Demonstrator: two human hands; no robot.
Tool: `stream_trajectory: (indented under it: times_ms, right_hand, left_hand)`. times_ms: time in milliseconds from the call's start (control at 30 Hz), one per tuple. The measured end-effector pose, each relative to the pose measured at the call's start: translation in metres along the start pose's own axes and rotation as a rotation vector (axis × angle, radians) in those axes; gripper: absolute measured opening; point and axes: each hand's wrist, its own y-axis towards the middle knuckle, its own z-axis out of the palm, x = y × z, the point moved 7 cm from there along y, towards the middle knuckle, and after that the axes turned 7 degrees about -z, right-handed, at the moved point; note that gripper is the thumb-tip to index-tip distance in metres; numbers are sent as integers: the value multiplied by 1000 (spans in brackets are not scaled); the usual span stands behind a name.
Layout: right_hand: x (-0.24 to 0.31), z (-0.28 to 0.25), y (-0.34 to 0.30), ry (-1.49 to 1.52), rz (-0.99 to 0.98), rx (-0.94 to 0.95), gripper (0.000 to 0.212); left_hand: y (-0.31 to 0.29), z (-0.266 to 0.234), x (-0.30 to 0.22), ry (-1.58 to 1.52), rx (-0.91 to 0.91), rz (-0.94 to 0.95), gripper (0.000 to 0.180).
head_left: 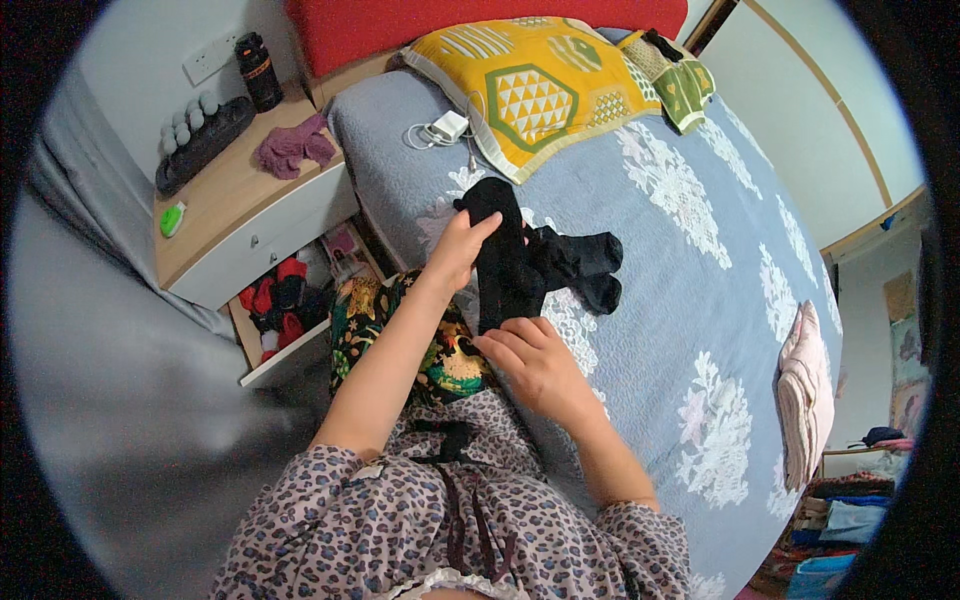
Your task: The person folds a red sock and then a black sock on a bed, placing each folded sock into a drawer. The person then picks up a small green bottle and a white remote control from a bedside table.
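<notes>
A long black sock (507, 262) is stretched out over the edge of the bed in front of me. My left hand (458, 250) grips its far part, thumb on top and the other fingers mostly hidden behind the cloth. At the near end, my right hand (535, 362) has its curled fingertips pinched on the sock's edge. More black socks (580, 258) lie on the bedspread just right of the held one, with two rounded ends pointing right. Whether they touch the held sock underneath cannot be seen.
A blue bedspread (640, 330) with white flowers covers the bed. On it lie a yellow pillow (535, 95), a white charger (449, 125) and folded pink cloth (805, 400). To the left, an open drawer (290, 350) holds red and black clothing below a bedside top.
</notes>
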Motion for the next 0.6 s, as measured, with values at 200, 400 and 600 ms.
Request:
stream_trajectory:
  times_ms: [200, 400, 600]
  right_hand:
    - [-25, 0, -20, -206, 132, -176, 37]
    - [-42, 40, -49, 216, 222, -57, 30]
    - [-121, 44, -105, 294, 805, -463, 16]
  left_hand:
    - [28, -13, 3, 60, -164, 211, 24]
    - [9, -68, 13, 962, -588, 341, 42]
    - [6, -69, 14, 202, -457, -118, 57]
